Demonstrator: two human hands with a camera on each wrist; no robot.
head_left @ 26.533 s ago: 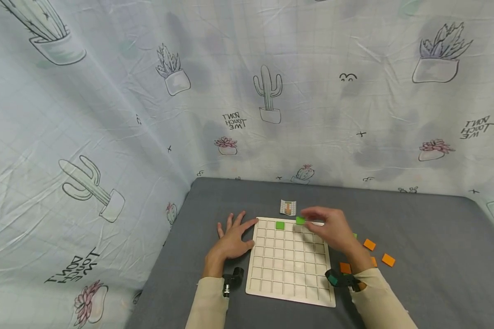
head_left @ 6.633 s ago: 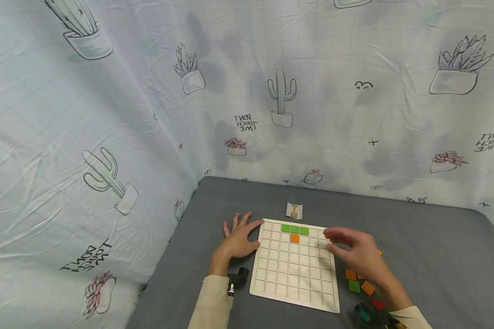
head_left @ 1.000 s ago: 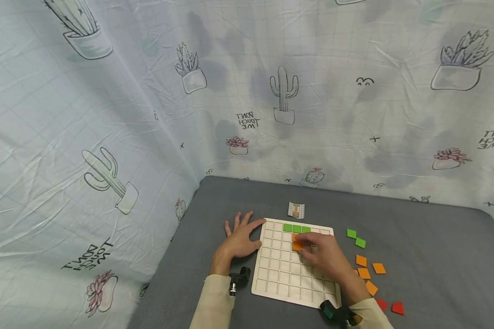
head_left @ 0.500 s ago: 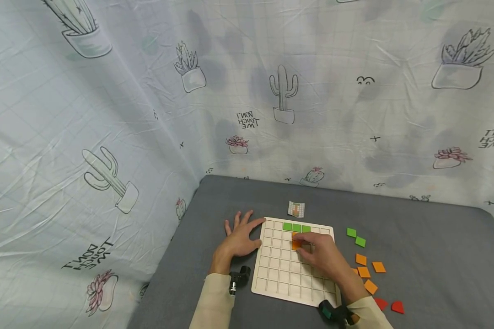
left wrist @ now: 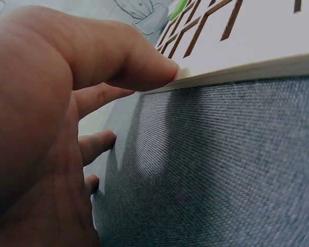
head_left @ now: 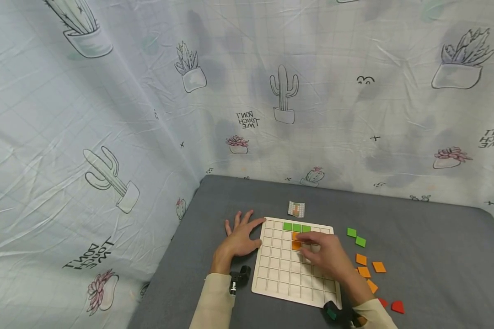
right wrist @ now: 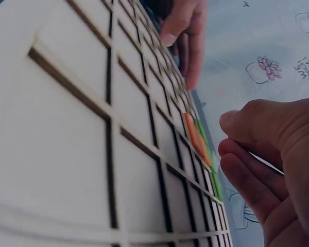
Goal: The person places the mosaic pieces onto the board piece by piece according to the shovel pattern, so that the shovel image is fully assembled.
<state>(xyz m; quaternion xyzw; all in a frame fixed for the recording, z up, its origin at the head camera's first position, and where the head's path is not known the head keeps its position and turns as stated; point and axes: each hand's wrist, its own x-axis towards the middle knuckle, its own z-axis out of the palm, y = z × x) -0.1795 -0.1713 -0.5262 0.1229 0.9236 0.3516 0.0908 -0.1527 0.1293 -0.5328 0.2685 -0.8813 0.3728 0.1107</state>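
A pale wooden grid board [head_left: 271,283] lies on the grey table. Three green square tiles [head_left: 297,227] fill adjoining cells of its far row, and two orange square tiles [head_left: 296,245] run in a column below the middle one. My left hand [head_left: 238,243] spreads beside the board's left edge; in the left wrist view the thumb [left wrist: 149,69] touches that edge. Over the board, just right of the orange tiles, hovers my right hand [head_left: 328,256]. The right wrist view shows its fingers loosely bent with nothing between them, apart from the orange tiles [right wrist: 196,140].
Loose tiles lie right of the board: two green ones [head_left: 356,237], several orange ones [head_left: 378,267] and red pieces [head_left: 397,307], partly behind the right forearm. A small printed card [head_left: 296,209] lies beyond the far edge. Patterned cloth [head_left: 321,114] hangs behind the table.
Since the oldest frame, green and orange tiles have been added to the board. Over the last second my right hand has let go of the second orange tile and drawn slightly back; the left stays.
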